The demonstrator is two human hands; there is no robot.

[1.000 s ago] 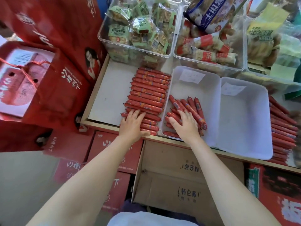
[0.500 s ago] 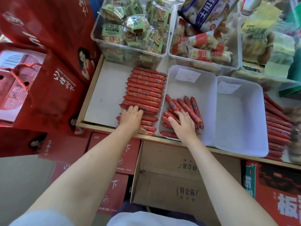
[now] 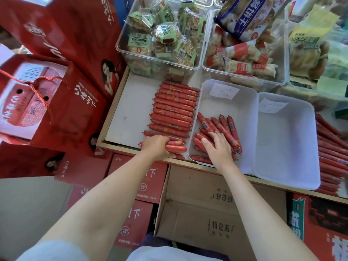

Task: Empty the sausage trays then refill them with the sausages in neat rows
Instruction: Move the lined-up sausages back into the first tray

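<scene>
On the shelf, both white trays (image 3: 244, 102) appear emptied and refilling barely begun: left hand (image 3: 156, 146) grips sausages from the shelf stack (image 3: 173, 110), right hand (image 3: 219, 148) rests flat-fingered on the left tray's loose pile (image 3: 224, 125).

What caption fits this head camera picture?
Left hand grips sausages on the shelf; right hand rests on a pile in the white tray.

The scene is evenly and brightly lit by soft daylight; no hard shadows are cast. Faint shade is seen under the left hand (image 3: 157, 146) and the right hand (image 3: 219, 147). Mild glare is noted on the clear bins (image 3: 199, 67) beyond the hands. Wide-angle bending is evident at the edges. Softness and smearing are observed far right of the right hand.
</scene>
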